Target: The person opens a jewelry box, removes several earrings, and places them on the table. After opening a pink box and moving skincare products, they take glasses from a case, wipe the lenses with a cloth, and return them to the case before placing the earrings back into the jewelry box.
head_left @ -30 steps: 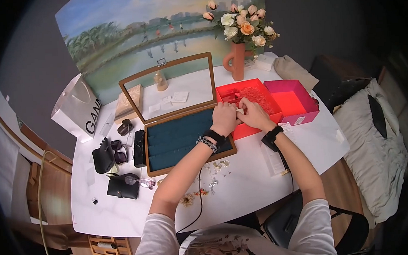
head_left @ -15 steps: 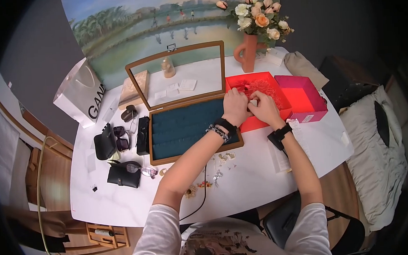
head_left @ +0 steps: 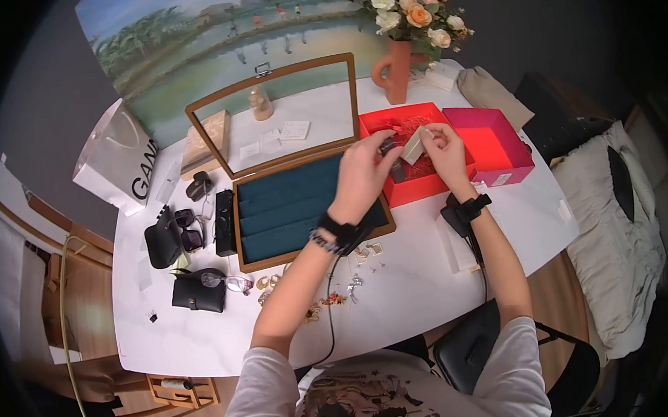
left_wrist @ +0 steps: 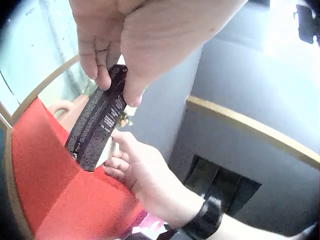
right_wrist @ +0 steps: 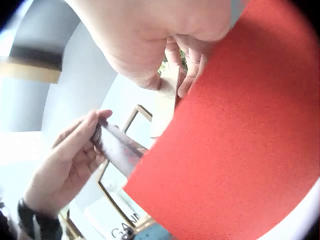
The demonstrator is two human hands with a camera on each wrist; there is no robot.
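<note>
Over the red gift box (head_left: 418, 192), which holds red shredded paper, both hands are lifted and a little apart. My left hand (head_left: 361, 178) pinches a slim dark printed carton (left_wrist: 102, 117) by its upper end, thumb on one side and fingers on the other. Small pale lettering runs along the carton. In my right hand (head_left: 447, 154) is a cream-coloured small box (head_left: 414, 145), gripped at its upper end between thumb and fingers. In the right wrist view the red box's wall covers the lower part of the cream box.
Left of the red box stands a wooden display case (head_left: 289, 211) with its glass lid raised. A magenta-sided box (head_left: 490, 151) adjoins on the right, a flower vase (head_left: 399, 73) behind. Sunglasses (head_left: 190, 229), a black pouch (head_left: 198, 293) and jewellery (head_left: 355, 285) lie nearby.
The hands, close together earlier, have drawn apart. The dark carton now shows in the left hand, and the cream box is raised and more visible in the right. The head view has shifted.
</note>
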